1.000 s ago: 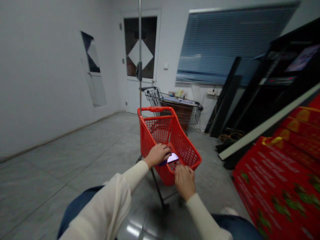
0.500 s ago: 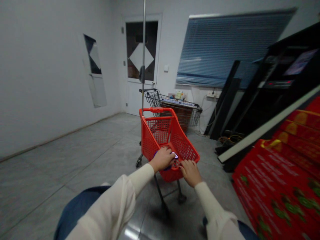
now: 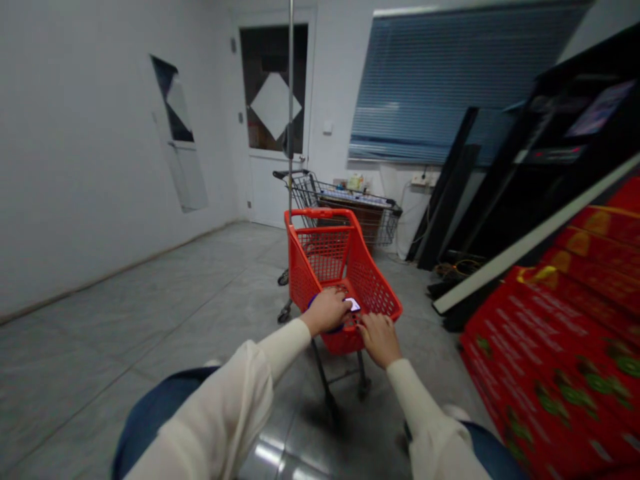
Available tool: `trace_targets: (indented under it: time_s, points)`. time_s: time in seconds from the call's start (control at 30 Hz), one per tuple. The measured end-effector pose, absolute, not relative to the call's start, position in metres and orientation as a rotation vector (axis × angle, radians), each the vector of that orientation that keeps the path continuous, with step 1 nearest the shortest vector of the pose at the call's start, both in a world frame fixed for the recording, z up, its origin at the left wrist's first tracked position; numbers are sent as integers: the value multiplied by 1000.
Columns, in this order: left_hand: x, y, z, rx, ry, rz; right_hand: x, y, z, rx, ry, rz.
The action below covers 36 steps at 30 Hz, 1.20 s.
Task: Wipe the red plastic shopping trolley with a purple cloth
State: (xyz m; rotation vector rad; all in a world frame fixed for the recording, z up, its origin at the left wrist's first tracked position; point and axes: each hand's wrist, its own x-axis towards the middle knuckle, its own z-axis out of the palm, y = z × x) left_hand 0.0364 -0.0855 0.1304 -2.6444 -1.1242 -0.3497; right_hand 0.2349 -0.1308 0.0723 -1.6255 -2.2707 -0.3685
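A red plastic shopping cart (image 3: 320, 213) with mesh walls stands on wheels straight ahead of me, a thin metal pole (image 3: 291, 67) rising from its far end. My left hand (image 3: 326, 311) lies over a smartphone (image 3: 353, 305) at the cart's near end. Only a strip of lit screen and a blue edge of the phone show past my fingers. My right hand (image 3: 380, 340) curls over the cart's near rim, just beside the phone. Cream sleeves cover both forearms.
A dark wire cart (image 3: 350, 197) holding a brown box stands beyond the red one, near a white door (image 3: 273, 113). Stacked red cartons (image 3: 545, 347) and leaning black panels (image 3: 443, 200) line the right. Grey tile floor (image 3: 150, 300) spreads left.
The red cart sits farther up the view, with its wheels showing more. My hands have moved forward with it, and my left hand now covers more of the phone.
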Motion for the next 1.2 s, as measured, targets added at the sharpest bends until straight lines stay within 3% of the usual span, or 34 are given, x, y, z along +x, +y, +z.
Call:
trace_targets:
  time_s: [0.2, 0.53, 0.8, 0.9, 1.2]
  points:
    - [13, -58, 153, -2522, -1428, -316, 217, -139, 67, -1596, -2226, -322]
    - [25, -93, 132, -2611, -1180, -306, 203, -145, 73, -1698, -2187, -380]
    - [-20, -55, 146, -2438, -1531, -394, 155, -157, 84, -1795, -2167, -317]
    - [-23, -67, 138, -2392, -1615, -422, 169, -148, 98, -1750, -2326, -149]
    - [-12, -88, 121, -2391, -1683, -492, 211, -139, 113, -1841, -2516, -113]
